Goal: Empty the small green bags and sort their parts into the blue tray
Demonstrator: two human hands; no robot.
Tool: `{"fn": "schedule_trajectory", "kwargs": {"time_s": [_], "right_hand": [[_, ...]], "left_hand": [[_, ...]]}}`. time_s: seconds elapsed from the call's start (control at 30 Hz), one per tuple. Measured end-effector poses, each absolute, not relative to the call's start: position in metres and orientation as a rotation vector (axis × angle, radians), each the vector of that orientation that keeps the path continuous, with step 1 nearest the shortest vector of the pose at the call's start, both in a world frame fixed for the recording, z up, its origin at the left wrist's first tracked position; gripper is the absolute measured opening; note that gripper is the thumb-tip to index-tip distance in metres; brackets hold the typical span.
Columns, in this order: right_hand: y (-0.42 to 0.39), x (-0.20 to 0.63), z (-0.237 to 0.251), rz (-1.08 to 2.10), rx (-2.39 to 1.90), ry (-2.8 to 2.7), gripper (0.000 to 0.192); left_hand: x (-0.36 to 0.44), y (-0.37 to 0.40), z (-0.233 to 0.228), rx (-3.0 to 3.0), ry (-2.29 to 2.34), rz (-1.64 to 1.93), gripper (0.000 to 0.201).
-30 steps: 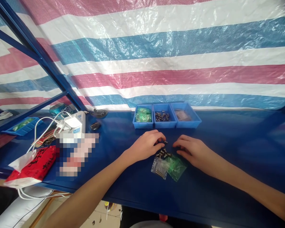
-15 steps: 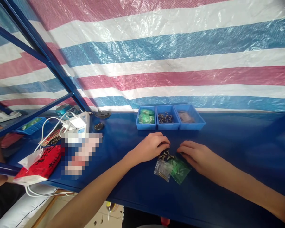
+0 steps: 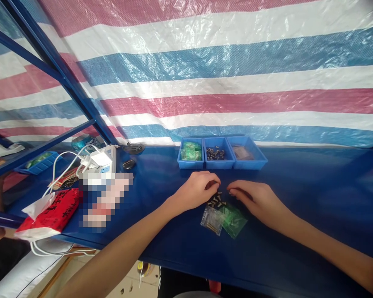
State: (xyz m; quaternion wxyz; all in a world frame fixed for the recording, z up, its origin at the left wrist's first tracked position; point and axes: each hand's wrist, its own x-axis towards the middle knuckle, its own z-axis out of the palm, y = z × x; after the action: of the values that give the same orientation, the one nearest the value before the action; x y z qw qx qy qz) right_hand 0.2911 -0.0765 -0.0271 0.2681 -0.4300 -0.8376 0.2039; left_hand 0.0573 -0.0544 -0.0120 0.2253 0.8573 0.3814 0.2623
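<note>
Both hands rest palm-down, left hand [image 3: 196, 191] and right hand [image 3: 257, 199] with fingers curled, fingertips nearly meeting.

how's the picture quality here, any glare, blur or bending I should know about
Head view: daylight glows through the striped tarp, with shiny glare on its folds; the blue frame bars bow from wide-angle distortion; a pixelated patch hides part of the blue table; the small parts between the left hand and right hand are too tiny to resolve.

On the dark blue tabletop [image 3: 298, 194], the left hand [image 3: 196, 191] and right hand [image 3: 254, 198] rest palm-down, fingers curled, either side of a small heap of dark metal pieces [image 3: 216, 201]. Just nearer lie a clear plastic bag [image 3: 211, 219] and a green plastic bag [image 3: 235, 219]. Three blue plastic trays [image 3: 222, 153] stand behind.
</note>
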Motion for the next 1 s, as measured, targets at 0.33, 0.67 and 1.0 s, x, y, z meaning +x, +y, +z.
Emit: {"fn": "schedule_trajectory", "kwargs": {"time_s": [0.33, 0.67, 1.0], "right_hand": [[-0.086, 0.285, -0.02, 0.569, -1.22, -2.099, 0.019], [-0.086, 0.283, -0.018, 0.853, -1.242, -1.943, 0.019], [-0.083, 0.278, -0.017, 1.161, -1.206, -1.522, 0.042]], "left_hand": [[0.065, -0.061, -0.016, 2.401, 1.038, 0.862, 0.015], [0.065, -0.063, -0.017, 2.563, 1.0, 0.872, 0.014], [0.066, -0.065, -0.019, 2.617, 0.939, 0.94, 0.016]]}}
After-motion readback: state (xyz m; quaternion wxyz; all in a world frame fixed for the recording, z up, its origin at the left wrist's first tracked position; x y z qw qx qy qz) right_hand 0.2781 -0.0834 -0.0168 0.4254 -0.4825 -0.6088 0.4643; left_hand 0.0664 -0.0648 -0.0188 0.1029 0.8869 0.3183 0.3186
